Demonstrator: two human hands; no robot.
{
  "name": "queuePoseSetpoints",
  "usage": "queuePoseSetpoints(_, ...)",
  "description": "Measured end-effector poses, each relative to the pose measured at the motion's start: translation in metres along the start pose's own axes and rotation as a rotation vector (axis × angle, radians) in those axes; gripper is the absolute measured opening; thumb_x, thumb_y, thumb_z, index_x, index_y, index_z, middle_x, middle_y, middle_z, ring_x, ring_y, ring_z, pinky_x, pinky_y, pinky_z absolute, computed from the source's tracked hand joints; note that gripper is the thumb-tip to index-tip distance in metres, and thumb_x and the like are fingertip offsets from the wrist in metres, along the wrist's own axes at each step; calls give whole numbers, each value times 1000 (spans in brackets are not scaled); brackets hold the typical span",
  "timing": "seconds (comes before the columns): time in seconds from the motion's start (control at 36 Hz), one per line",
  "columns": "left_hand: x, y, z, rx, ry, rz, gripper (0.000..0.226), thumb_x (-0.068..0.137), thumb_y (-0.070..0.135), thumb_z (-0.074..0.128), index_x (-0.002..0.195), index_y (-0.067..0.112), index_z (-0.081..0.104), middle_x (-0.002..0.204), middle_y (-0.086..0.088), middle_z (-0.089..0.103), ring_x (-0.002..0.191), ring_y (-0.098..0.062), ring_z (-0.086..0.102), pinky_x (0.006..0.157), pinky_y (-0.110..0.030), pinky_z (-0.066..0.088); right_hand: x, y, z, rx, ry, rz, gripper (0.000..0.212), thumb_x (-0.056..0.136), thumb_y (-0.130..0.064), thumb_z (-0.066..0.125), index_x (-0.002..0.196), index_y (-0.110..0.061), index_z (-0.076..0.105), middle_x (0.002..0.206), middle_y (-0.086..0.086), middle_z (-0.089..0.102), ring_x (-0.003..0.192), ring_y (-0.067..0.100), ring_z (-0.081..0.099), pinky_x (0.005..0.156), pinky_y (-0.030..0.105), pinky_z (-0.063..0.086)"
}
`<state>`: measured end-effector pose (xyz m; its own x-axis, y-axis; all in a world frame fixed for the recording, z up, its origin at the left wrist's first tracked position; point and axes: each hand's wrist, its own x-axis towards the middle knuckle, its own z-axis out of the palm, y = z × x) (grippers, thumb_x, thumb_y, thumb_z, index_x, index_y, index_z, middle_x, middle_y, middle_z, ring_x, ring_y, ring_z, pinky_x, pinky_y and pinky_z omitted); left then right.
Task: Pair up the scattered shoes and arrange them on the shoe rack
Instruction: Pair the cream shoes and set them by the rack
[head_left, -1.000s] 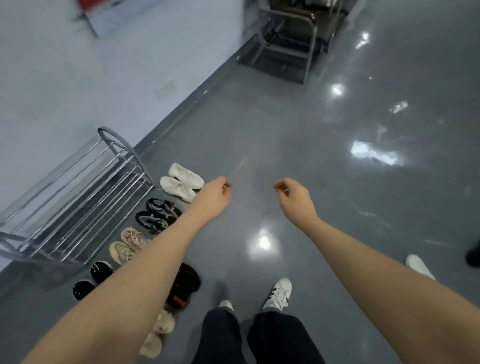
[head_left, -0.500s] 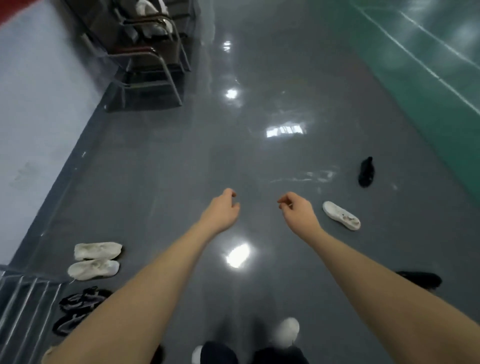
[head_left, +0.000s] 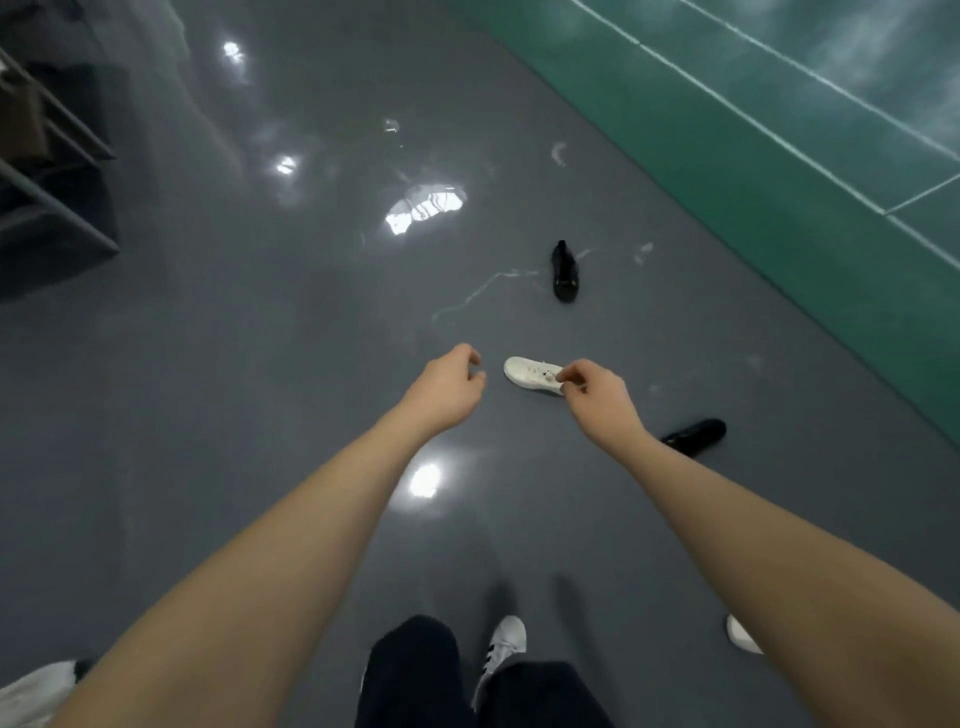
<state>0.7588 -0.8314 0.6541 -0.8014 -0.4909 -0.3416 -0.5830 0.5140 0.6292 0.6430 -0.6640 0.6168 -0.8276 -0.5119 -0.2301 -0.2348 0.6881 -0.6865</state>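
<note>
Step in hand: fetching a loose shoe; nothing collected yet, by the look of it.

Left hand (head_left: 447, 387): raised ahead of the body, fingers loosely curled, grasping nothing.

Right hand (head_left: 597, 397): raised level with the left, fingers loosely curled, thumb near forefinger, empty. It overlaps the heel end of the white shoe in view but hangs well above the floor, not touching it.

White shoe (head_left: 532, 374): on the grey floor (head_left: 260, 364), lying between the two hands and just beyond their fingertips as seen, toe toward the left hand.

Black shoe, far (head_left: 565, 273): on the floor beyond both hands, past the white shoe.

Black shoe, near (head_left: 693, 436): on the floor to the outside of the right wrist, partly hidden by the forearm.

White object (head_left: 743, 635): at the right forearm's edge, partly hidden; possibly another shoe, cannot tell.

Shoe rack: not in view.

Next move, as a judgement: step forward and stoop, lower a hand to the white shoe, grip it at collar or heel. Its mate must then be found; the two black shoes may form a pair, though that cannot be confirmed from here.
</note>
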Motion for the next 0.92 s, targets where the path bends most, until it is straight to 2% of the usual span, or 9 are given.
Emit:
queuePoseSetpoints(0.11,42,30,7,30,-50,61,31,96,26,43,124,14,49,114,-2,60,92,-19,56,84,-31,47,28,12,-22,8,34,54,19,89,-12,46,97,-20,62,101,2,65,86,21,58,79,37,50)
queuePoseSetpoints(0.28,105,59,7,52,-116,111,31,97,27,41,124,14,49,117,-4,57,88,-17,54,78,-27,43,76,14,-39,65,122,96,19,88,-10,48,93,-22,62,95,-4,63,90,20,59,84,39,50)
queuePoseSetpoints(0.47,190,81,-17,123,-188,168,32,97,26,41,126,13,48,122,-4,56,104,-20,53,85,-29,43,147,2,-51,95,211,175,19,89,-9,47,90,-25,58,91,-5,62,80,15,57,78,32,49)
queuePoseSetpoints(0.61,245,88,-35,146,-248,208,32,98,25,40,126,13,47,121,-4,56,100,-18,52,84,-27,42,195,-13,-50,129,273,250,19,89,-8,47,91,-23,59,87,-6,60,81,16,56,78,32,48)
queuePoseSetpoints(0.72,288,92,-41,193,-280,239,32,98,24,41,126,12,48,123,-5,56,107,-21,53,83,-25,40,224,-18,-47,151,304,302,19,89,-9,47,94,-19,62,85,-6,59,80,17,56,79,35,49)
queuePoseSetpoints(0.83,322,97,-40,223,-317,264,32,98,24,41,125,11,48,123,-7,56,109,-22,53,83,-26,39,248,-12,-46,131,309,345,19,89,-10,47,95,-18,63,89,-5,61,84,17,56,82,36,50)
queuePoseSetpoints(0.92,347,103,-34,248,-348,277,32,98,25,41,126,11,47,123,-6,56,108,-22,53,85,-27,41,264,-5,-49,97,328,372,20,91,-11,46,99,-18,62,101,-2,66,92,20,58,82,34,47)
